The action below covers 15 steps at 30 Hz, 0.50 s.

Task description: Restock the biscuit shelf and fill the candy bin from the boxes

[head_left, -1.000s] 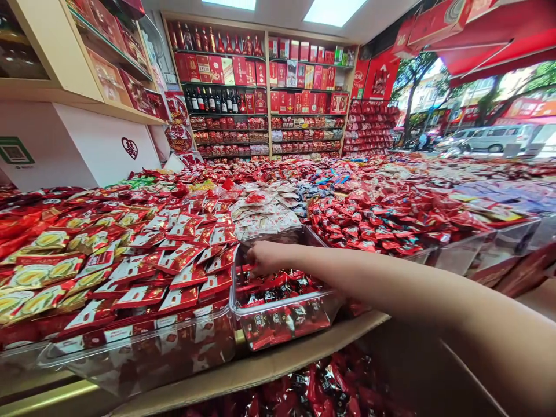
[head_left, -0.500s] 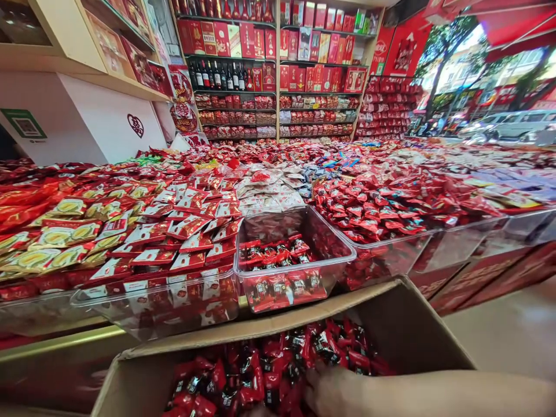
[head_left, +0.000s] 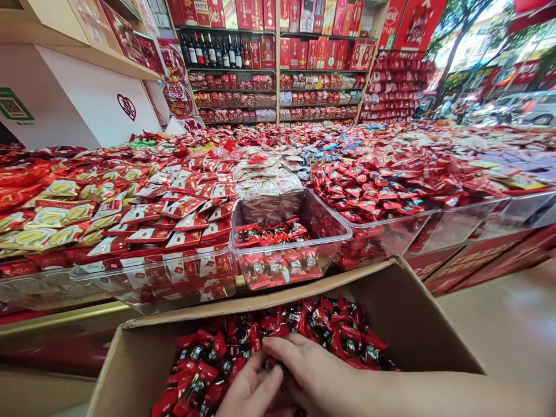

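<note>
A cardboard box (head_left: 269,298) holds a heap of red-and-black wrapped candies (head_left: 204,359). Inside it my left hand (head_left: 252,389) and my right hand (head_left: 310,368) meet, both curled around candies with a bit of dark red wrapper showing between them. Most of my fingertips are hidden among the wrappers. Just beyond the box's far edge stands a clear plastic bin (head_left: 289,246), with a low layer of the same red-and-black candies (head_left: 271,231) in it.
Left of the clear bin lie red-and-white packets (head_left: 152,214); to its right is a pile of small red packets (head_left: 365,188). White packets (head_left: 267,174) sit behind. Shelves (head_left: 278,63) with bottles and red boxes line the back. Street on the right.
My left hand has come into clear view beside my right, and the two are now together over the candies. The camera view has tilted downward, so the shelves sit higher.
</note>
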Motion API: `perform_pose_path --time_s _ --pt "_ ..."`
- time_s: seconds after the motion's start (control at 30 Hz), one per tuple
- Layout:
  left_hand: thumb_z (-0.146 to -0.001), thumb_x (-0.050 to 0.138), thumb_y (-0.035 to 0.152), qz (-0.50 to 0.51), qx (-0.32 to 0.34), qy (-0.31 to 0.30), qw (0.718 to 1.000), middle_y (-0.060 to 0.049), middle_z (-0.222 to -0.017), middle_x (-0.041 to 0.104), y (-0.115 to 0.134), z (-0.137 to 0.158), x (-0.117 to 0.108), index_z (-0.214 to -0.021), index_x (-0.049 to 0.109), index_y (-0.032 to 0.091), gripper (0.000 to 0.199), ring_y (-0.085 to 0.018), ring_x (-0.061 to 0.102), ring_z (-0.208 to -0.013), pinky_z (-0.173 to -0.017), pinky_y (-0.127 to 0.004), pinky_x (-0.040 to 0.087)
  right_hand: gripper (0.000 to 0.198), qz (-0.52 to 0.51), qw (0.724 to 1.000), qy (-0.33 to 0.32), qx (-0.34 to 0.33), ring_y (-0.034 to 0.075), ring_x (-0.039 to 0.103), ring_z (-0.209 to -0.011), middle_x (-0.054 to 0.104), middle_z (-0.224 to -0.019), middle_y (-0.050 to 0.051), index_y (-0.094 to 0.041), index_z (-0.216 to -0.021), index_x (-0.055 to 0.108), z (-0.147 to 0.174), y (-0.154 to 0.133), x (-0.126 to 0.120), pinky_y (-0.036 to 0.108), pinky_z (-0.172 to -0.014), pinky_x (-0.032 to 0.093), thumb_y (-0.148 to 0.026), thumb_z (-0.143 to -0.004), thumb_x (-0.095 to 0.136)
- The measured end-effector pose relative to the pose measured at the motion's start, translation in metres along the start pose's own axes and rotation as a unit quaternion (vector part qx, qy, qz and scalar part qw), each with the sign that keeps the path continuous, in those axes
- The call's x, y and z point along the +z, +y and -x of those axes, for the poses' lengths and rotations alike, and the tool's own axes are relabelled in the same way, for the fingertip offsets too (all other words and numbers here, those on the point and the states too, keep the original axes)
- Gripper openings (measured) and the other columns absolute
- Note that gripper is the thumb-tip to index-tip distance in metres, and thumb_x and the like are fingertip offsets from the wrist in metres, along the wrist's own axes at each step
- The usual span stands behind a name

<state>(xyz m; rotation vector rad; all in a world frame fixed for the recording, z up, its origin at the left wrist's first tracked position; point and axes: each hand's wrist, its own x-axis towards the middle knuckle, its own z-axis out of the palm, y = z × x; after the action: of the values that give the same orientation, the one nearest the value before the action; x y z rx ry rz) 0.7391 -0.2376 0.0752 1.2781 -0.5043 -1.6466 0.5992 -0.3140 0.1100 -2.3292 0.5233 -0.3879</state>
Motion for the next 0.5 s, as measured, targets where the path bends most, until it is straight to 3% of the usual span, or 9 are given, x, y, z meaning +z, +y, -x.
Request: perform_pose_path --time_s 0.1,0.2,0.3,0.37,0.43,0.5 --pt "-0.062 0.073 0.039 0.034 0.016 0.035 0.999 -0.002 -0.075 0.068 0.012 0.006 0.006 -0.111 0.046 0.019 0.059 -0.015 0.063 -0.062 -0.055 -0.026 0.047 0.072 -0.055 0.998 -0.012 -0.036 0.023 0.043 -0.119 0.044 -0.130 0.020 -0.007 -0.136 0.026 0.003 -0.007 -0.001 0.035 -0.096 0.040 -0.010 -0.068 0.051" --pt "-0.061 0.076 0.029 0.025 0.055 0.055 0.997 -0.001 -0.075 0.069 0.023 0.010 0.004 -0.121 0.037 0.018 0.072 -0.013 0.061 -0.060 -0.056 -0.026 0.050 0.069 -0.124 0.992 0.030 -0.018 0.023 0.041 -0.121 0.041 -0.132 0.018 -0.008 -0.132 0.034 0.002 -0.007 -0.007 0.037 -0.098 0.037 -0.015 -0.067 0.056" --pt "-0.061 0.075 0.028 0.015 0.097 0.073 0.992 -0.003 -0.082 0.070 0.030 0.014 0.004 -0.122 0.040 0.018 0.071 -0.014 0.062 -0.065 -0.058 -0.026 0.052 0.049 -0.159 0.980 0.092 0.073 0.020 0.055 -0.098 0.057 -0.111 0.014 -0.012 -0.117 0.051 -0.004 -0.002 -0.008 0.035 -0.084 0.046 -0.024 -0.070 0.059" --pt "-0.058 0.076 0.029 0.007 0.103 0.087 0.991 -0.002 -0.081 0.071 0.033 0.017 0.007 -0.114 0.048 0.018 0.064 -0.013 0.061 -0.063 -0.056 -0.025 0.052 0.034 -0.208 0.965 0.091 0.130 0.015 0.056 -0.074 0.061 -0.086 0.007 -0.013 -0.100 0.061 -0.009 0.003 -0.006 0.029 -0.067 0.047 -0.028 -0.070 0.062" --pt "-0.056 0.078 0.030 0.003 0.093 0.099 0.991 0.001 -0.073 0.069 0.035 0.020 0.010 -0.104 0.055 0.017 0.055 -0.011 0.060 -0.059 -0.055 -0.023 0.052 0.023 -0.302 0.936 0.061 0.171 0.009 0.049 -0.058 0.056 -0.067 0.000 -0.013 -0.083 0.063 -0.013 0.007 -0.003 0.023 -0.056 0.042 -0.032 -0.069 0.064" --pt "-0.056 0.077 0.032 -0.004 0.086 0.108 0.990 0.005 -0.059 0.065 0.037 0.022 0.011 -0.098 0.059 0.018 0.047 -0.010 0.058 -0.053 -0.056 -0.023 0.052 0.028 -0.395 0.894 0.039 0.209 0.007 0.045 -0.051 0.052 -0.058 -0.003 -0.013 -0.074 0.058 -0.014 0.008 -0.001 0.021 -0.051 0.038 -0.039 -0.066 0.067"
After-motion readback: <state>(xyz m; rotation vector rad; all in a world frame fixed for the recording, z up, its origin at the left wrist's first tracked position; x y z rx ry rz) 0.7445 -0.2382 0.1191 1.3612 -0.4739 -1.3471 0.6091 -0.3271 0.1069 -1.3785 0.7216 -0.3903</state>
